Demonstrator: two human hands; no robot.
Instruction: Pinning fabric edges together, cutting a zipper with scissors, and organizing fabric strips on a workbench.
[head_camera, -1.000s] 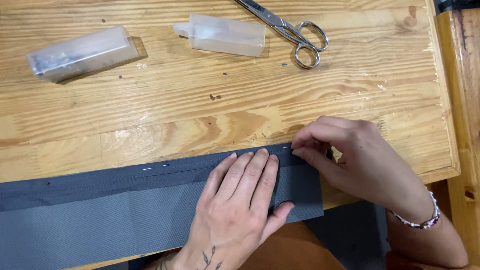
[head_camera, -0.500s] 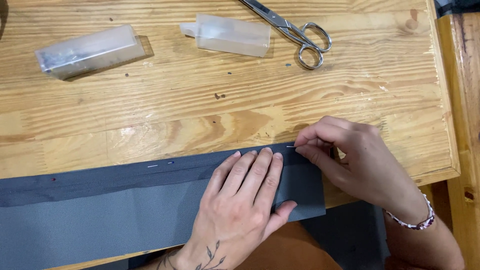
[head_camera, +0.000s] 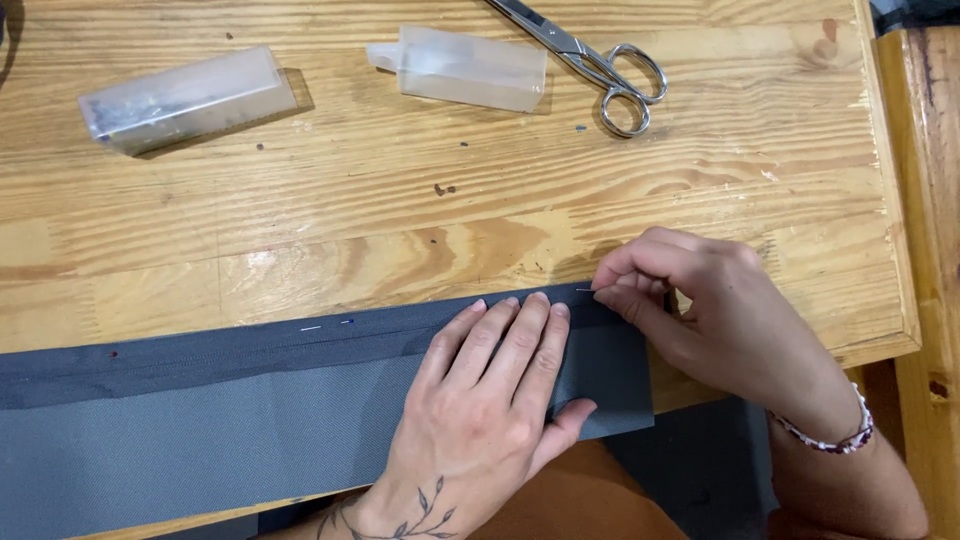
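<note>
left hand flat, open, pressing folded grey fabric | right hand pinching pin at hem | worktop

Sewing or craft workspace, home or small workshop; which of the two cannot be told. Evidence: bare knotty pine worktable with a raised edge at right. Steel all-metal scissors lie at far right. Two clear plastic boxes, one far left holding small metal items, one far centre. Folded grey woven fabric strip along the near edge, pins stuck through its fold.
</note>
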